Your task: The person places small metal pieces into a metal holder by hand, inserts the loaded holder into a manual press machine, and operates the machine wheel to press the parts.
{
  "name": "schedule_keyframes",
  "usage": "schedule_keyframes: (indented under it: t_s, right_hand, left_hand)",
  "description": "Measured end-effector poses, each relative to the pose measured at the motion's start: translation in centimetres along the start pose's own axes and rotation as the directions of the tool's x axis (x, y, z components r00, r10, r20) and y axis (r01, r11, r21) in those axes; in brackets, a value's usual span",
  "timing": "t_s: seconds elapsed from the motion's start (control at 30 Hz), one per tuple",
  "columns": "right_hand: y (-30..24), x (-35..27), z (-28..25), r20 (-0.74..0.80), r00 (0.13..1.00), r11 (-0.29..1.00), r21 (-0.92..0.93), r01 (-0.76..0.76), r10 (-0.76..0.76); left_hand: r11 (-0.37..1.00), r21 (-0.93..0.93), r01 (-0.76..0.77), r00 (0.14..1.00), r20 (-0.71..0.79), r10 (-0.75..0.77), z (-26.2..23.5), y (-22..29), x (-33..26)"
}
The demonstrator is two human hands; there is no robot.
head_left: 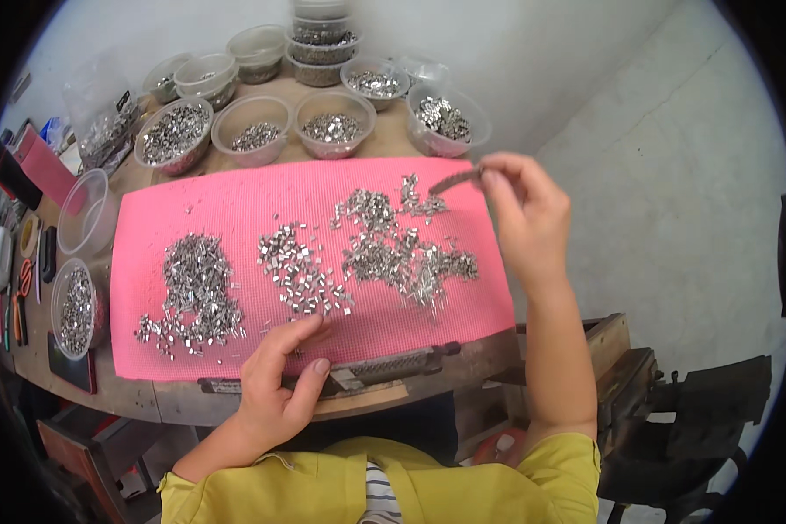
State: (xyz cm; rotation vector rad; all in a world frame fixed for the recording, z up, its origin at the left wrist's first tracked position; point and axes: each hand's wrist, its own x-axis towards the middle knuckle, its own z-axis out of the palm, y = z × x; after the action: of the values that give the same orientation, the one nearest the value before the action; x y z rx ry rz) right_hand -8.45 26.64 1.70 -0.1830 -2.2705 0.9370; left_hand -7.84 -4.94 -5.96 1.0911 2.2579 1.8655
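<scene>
Metal strip [455,181] pinched in raised right hand [522,212], above pink mat [236,196]

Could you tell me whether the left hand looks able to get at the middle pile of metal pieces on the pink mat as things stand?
Probably yes: the left hand rests at the mat's near edge, fingers just short of the middle pile, nothing between.

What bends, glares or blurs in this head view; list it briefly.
Head view: fisheye bends the pink mat and the table edge, with a black rim round the picture; soft, even light, faint shadows; the metal pieces glint; the right hand and its metal strip look slightly blurred.
</scene>
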Motion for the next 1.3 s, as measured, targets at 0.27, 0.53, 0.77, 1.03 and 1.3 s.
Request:
schedule_keyframes:
  t_s: [0.27,0.53,0.77,1.03,1.3]
  right_hand:
    - [7.3,10.4,0.9,-0.024,0.994,0.899,-0.430,0.085,-0.105]
    - [4.9,4.5,-0.5,0.025,0.998,0.964,-0.263,-0.046,0.054]
    - [6.3,-0.9,-1.7,0.267,0.934,0.967,-0.149,-0.205,0.239]
    - [9.2,-0.8,1.5,0.312,0.944,0.981,-0.189,-0.050,0.108]
    - [9.5,-0.9,2.4,0.273,0.962,0.962,-0.260,0.088,-0.014]
  left_hand:
    - [0.996,-0.034,0.088,0.996,0.033,-0.087,0.0,-0.6,0.2]
    - [0.977,-0.121,0.173,0.984,0.062,-0.166,-0.7,-0.2,0.4]
    - [0.989,0.095,0.113,0.983,0.135,-0.126,-2.3,1.9,3.4]
    - [0.917,0.397,0.019,0.965,0.232,-0.120,-4.1,2.0,9.4]
    - [0.867,0.496,0.049,0.951,0.243,-0.193,-3.8,-1.0,12.8]
